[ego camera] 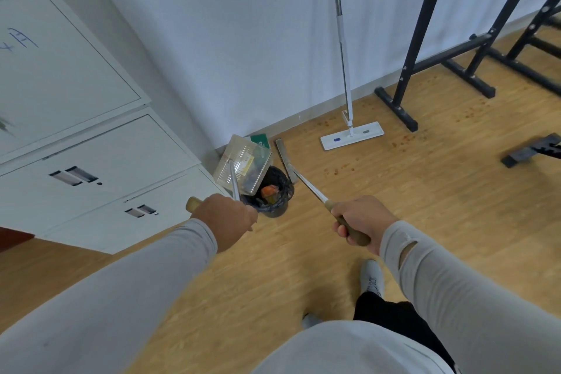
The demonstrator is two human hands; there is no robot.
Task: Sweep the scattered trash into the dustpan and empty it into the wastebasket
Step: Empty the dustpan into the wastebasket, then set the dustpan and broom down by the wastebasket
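Grey sleeves (127, 291) reached up from the bottom of the frame. The left hand (226, 218) was wrapped tight around the dustpan (243, 168) handle, and the see-through pan was tipped over the black wastebasket (274, 196), just above that hand. The right hand (361, 222) squeezed the broom (287, 162) handle; its head sat right of the basket.

White metal cabinet (76, 118), flat mop (352, 133) leaning on wall, black metal rack (449, 51), wood floor (394, 191)
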